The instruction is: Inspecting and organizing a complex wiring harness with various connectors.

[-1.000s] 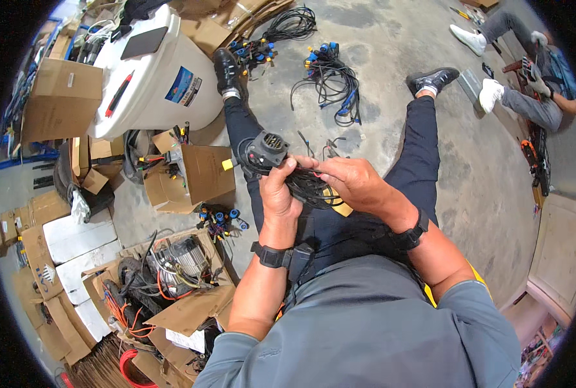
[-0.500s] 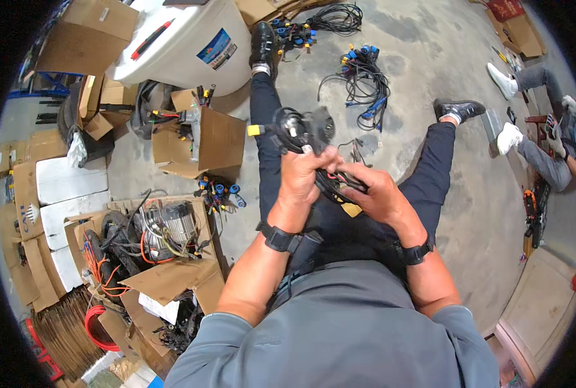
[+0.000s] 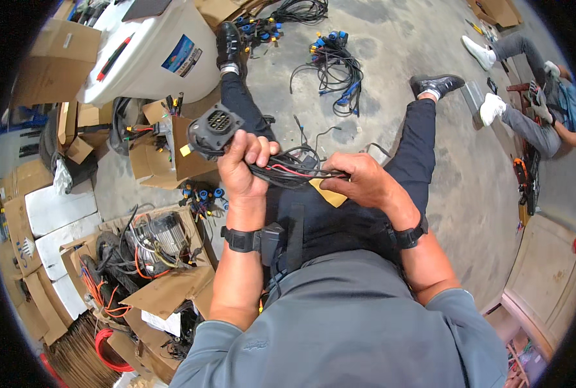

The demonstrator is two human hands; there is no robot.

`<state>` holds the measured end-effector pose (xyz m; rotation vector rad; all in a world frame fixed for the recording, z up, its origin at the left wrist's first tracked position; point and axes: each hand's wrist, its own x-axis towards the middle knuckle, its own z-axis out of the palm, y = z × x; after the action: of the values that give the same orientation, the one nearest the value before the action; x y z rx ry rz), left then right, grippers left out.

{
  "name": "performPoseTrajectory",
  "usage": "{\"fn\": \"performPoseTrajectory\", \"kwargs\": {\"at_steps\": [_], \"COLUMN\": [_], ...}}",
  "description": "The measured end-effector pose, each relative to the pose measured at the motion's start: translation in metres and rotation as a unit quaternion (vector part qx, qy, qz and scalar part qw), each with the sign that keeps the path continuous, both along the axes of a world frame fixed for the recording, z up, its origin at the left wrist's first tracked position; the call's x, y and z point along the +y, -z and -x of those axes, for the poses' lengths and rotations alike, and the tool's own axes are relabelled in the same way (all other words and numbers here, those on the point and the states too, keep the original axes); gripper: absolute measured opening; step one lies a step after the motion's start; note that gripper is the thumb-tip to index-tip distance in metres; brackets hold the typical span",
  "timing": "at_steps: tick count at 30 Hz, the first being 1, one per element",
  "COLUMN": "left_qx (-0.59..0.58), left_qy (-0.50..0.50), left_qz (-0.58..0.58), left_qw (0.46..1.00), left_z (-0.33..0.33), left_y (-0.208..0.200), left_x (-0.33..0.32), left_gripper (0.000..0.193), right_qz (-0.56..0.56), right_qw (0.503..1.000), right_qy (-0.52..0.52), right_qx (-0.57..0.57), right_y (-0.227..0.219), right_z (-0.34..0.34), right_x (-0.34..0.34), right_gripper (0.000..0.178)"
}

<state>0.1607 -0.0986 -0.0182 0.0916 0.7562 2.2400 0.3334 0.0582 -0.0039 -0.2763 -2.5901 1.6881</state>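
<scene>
My left hand (image 3: 244, 169) is closed around a bundle of thin black cables (image 3: 296, 167) with a red wire among them. At its far left, a black multi-pin connector (image 3: 217, 127) sticks out above the fingers, its round socket face up. A yellow piece (image 3: 185, 150) shows at the connector's left side. My right hand (image 3: 360, 176) pinches the other end of the bundle, which stretches between both hands above my lap. Under the cables lies a flat yellow piece (image 3: 329, 193), partly covered; I cannot make out what it is.
On the floor ahead lies a heap of black cables with blue connectors (image 3: 333, 71). A white tub (image 3: 165, 52) stands at the far left. Cardboard boxes, one holding a motor (image 3: 162, 234), crowd the left. Another person (image 3: 546, 110) sits at the right.
My hands have moved apart, the left one leftward, and the cable bundle is stretched between them. The connector has turned its socket face up. The whole view has shifted slightly.
</scene>
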Motion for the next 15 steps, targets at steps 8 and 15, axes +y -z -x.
{"fn": "performPoseTrajectory", "kwargs": {"at_steps": [8, 15], "left_qx": [0.049, 0.088], "left_qy": [-0.009, -0.007], "left_qz": [-0.059, -0.058], "left_qw": [0.997, 0.994], "left_z": [0.026, 0.027], "left_y": [-0.017, -0.023], "left_x": [-0.015, -0.018], "left_gripper": [0.027, 0.027], "right_qz": [-0.124, -0.109], "right_qw": [0.992, 0.994], "right_qy": [-0.028, -0.016], "right_qx": [0.017, 0.017], "right_y": [0.008, 0.012], "right_z": [-0.006, -0.008], "right_x": [0.010, 0.015], "right_gripper": [0.013, 0.014]}}
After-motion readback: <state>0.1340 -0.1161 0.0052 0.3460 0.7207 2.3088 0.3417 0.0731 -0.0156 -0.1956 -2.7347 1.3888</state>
